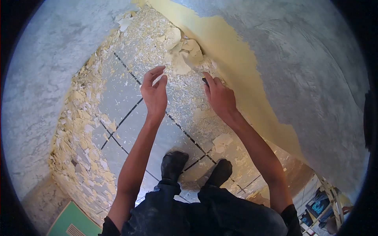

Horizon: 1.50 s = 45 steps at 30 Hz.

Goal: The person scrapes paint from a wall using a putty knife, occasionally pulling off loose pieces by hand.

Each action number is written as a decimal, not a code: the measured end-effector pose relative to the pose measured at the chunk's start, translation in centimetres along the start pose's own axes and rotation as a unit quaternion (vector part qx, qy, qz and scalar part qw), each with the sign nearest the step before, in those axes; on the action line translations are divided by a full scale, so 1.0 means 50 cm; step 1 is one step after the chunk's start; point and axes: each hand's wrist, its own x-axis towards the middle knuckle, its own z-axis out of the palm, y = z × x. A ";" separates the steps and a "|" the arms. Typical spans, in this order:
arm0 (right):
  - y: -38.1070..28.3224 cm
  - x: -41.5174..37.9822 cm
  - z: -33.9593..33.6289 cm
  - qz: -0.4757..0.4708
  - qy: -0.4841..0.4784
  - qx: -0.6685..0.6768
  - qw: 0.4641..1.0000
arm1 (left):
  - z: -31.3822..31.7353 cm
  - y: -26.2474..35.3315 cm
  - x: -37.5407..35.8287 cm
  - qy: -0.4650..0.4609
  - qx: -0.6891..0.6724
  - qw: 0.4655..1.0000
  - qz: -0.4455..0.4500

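Observation:
My right hand (221,96) is wrapped round the dark handle of a scraper (192,65), whose thin blade points up and left over a heap of large cream paint flakes (182,49). My left hand (154,92) hovers above the tiled floor with fingers bent and apart, holding nothing. Beside my right hand is the wall, with a band of yellow paint (236,63) along its lower part and bare grey plaster (307,78) above. The blade's tip is hard to make out against the flakes.
Paint chips (84,133) lie thick along the left wall's foot. My dark-covered feet (173,163) stand on grey tiles with black joints. A green board (75,222) is at bottom left. Wooden bars (332,204) and assorted items are at bottom right.

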 end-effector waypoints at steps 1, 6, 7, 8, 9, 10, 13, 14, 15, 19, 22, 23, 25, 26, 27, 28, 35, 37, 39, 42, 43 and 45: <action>0.001 -0.008 -0.011 0.025 -0.010 0.019 0.999 | 0.003 0.001 -0.005 -0.006 -0.003 1.000 -0.001; 0.015 -0.112 -0.060 0.030 0.050 0.094 0.994 | 0.029 -0.023 -0.023 -0.036 -0.016 0.999 -0.008; 0.022 -0.137 -0.062 0.070 0.020 0.107 0.992 | 0.038 -0.029 -0.028 -0.041 -0.018 0.999 -0.007; 0.028 -0.161 -0.063 0.073 0.023 0.104 0.992 | 0.048 -0.034 -0.034 -0.058 -0.027 0.998 -0.024; 0.033 -0.183 -0.064 0.092 0.022 0.131 0.987 | 0.058 -0.031 -0.039 -0.075 -0.035 0.996 -0.042; 0.034 -0.202 -0.068 0.111 0.021 0.158 0.981 | 0.068 -0.023 -0.048 -0.088 -0.017 0.995 -0.033; 0.024 -0.244 -0.084 0.204 -0.017 0.271 0.941 | 0.093 -0.024 -0.071 -0.149 -0.025 0.988 -0.026; 0.023 -0.251 -0.083 0.204 -0.017 0.273 0.940 | 0.095 -0.024 -0.077 -0.158 -0.010 0.987 -0.032; 0.022 -0.257 -0.082 0.210 -0.029 0.282 0.936 | 0.093 -0.024 -0.076 -0.157 -0.008 0.987 -0.031; 0.012 -0.255 -0.090 0.248 -0.065 0.304 0.917 | 0.099 -0.078 -0.007 -0.188 0.191 0.962 0.044; 0.008 -0.251 -0.092 0.235 -0.061 0.322 0.915 | 0.098 -0.107 0.080 -0.088 0.402 0.882 0.229; 0.007 -0.249 -0.092 0.233 -0.062 0.322 0.916 | 0.097 -0.110 0.104 -0.141 0.403 0.862 0.274; 0.008 -0.249 -0.092 0.219 -0.068 0.325 0.917 | 0.099 -0.114 0.129 -0.193 0.402 0.837 0.318; 0.010 -0.249 -0.091 0.220 -0.067 0.326 0.917 | 0.103 -0.117 0.136 -0.198 0.417 0.832 0.308; 0.012 -0.250 -0.088 0.212 -0.062 0.327 0.919 | 0.105 -0.118 0.141 -0.204 0.432 0.826 0.299; 0.014 -0.252 -0.086 0.205 -0.058 0.328 0.921 | 0.106 -0.120 0.145 -0.206 0.432 0.825 0.300; 0.015 -0.263 -0.091 0.226 -0.070 0.331 0.914 | 0.103 -0.133 0.142 -0.196 0.411 0.834 0.312; 0.015 -0.264 -0.092 0.235 -0.084 0.327 0.911 | 0.101 -0.126 0.136 -0.186 0.400 0.839 0.320; 0.011 -0.261 -0.097 0.237 -0.086 0.327 0.911 | 0.095 -0.120 0.128 -0.170 0.393 0.841 0.330; 0.007 -0.258 -0.097 0.237 -0.078 0.331 0.910 | 0.081 -0.118 0.123 -0.159 0.373 0.855 0.323; 0.007 -0.258 -0.096 0.236 -0.069 0.333 0.910 | 0.075 -0.116 0.123 -0.159 0.373 0.855 0.324; 0.005 -0.258 -0.096 0.230 -0.065 0.330 0.913 | 0.064 -0.110 0.122 -0.145 0.367 0.860 0.323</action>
